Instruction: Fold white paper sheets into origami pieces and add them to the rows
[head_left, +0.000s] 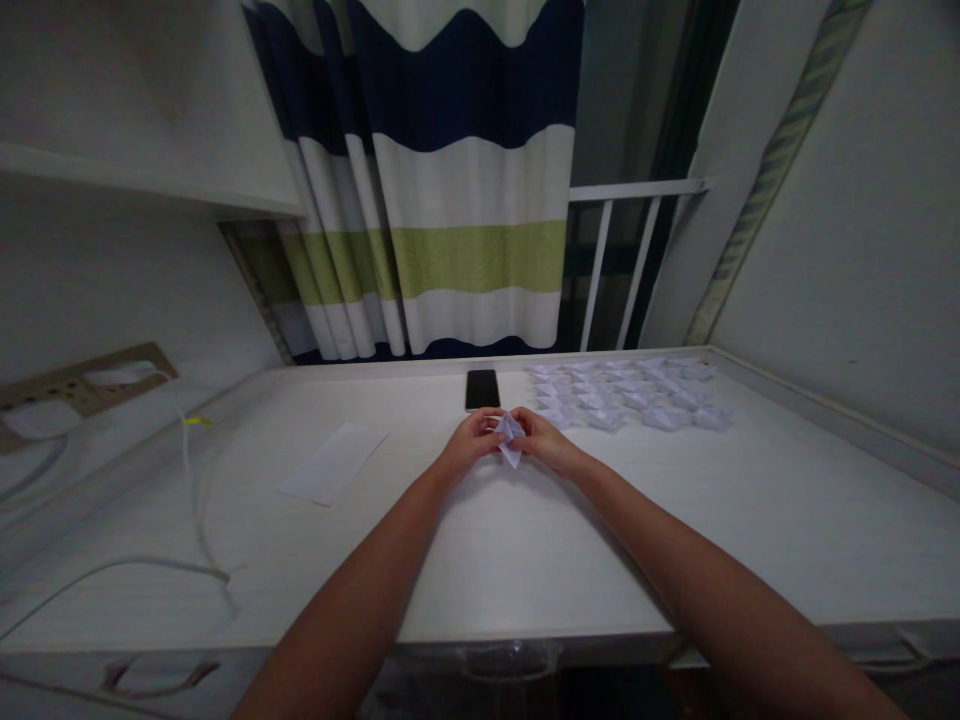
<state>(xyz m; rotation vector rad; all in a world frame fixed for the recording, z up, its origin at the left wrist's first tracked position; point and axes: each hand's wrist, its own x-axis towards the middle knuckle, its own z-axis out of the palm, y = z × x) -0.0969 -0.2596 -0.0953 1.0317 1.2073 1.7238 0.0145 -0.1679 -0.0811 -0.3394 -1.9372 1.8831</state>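
Between my two hands, above the white desk, is a folded white paper piece (511,436) with pointed ends, one tip facing down toward me. My left hand (474,441) grips its left side with bent fingers. On the other side, my right hand (548,442) pinches the paper too. Its exact folded shape is partly hidden by my fingers. Just beyond my hands lies a dark phone (482,389). Several similar folded paper pieces (637,398) stand in rows at the back right of the desk.
A stack or sheet of white paper (334,463) lies to the left on the desk (525,560). White cables (191,480) run from a power strip (90,385) at the far left. A striped curtain (472,190) hangs behind the desk.
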